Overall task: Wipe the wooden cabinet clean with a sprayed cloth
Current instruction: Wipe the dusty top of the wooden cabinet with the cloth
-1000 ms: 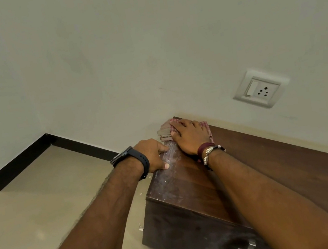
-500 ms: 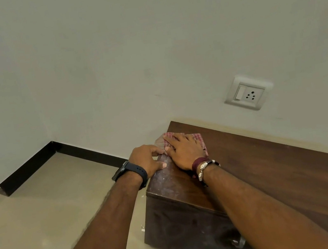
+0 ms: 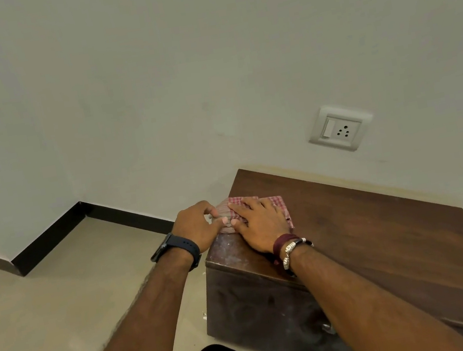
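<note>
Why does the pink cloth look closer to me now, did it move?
Yes. The cloth under the right hand slid from the cabinet's back corner by the wall toward its front edge, along the left side.
</note>
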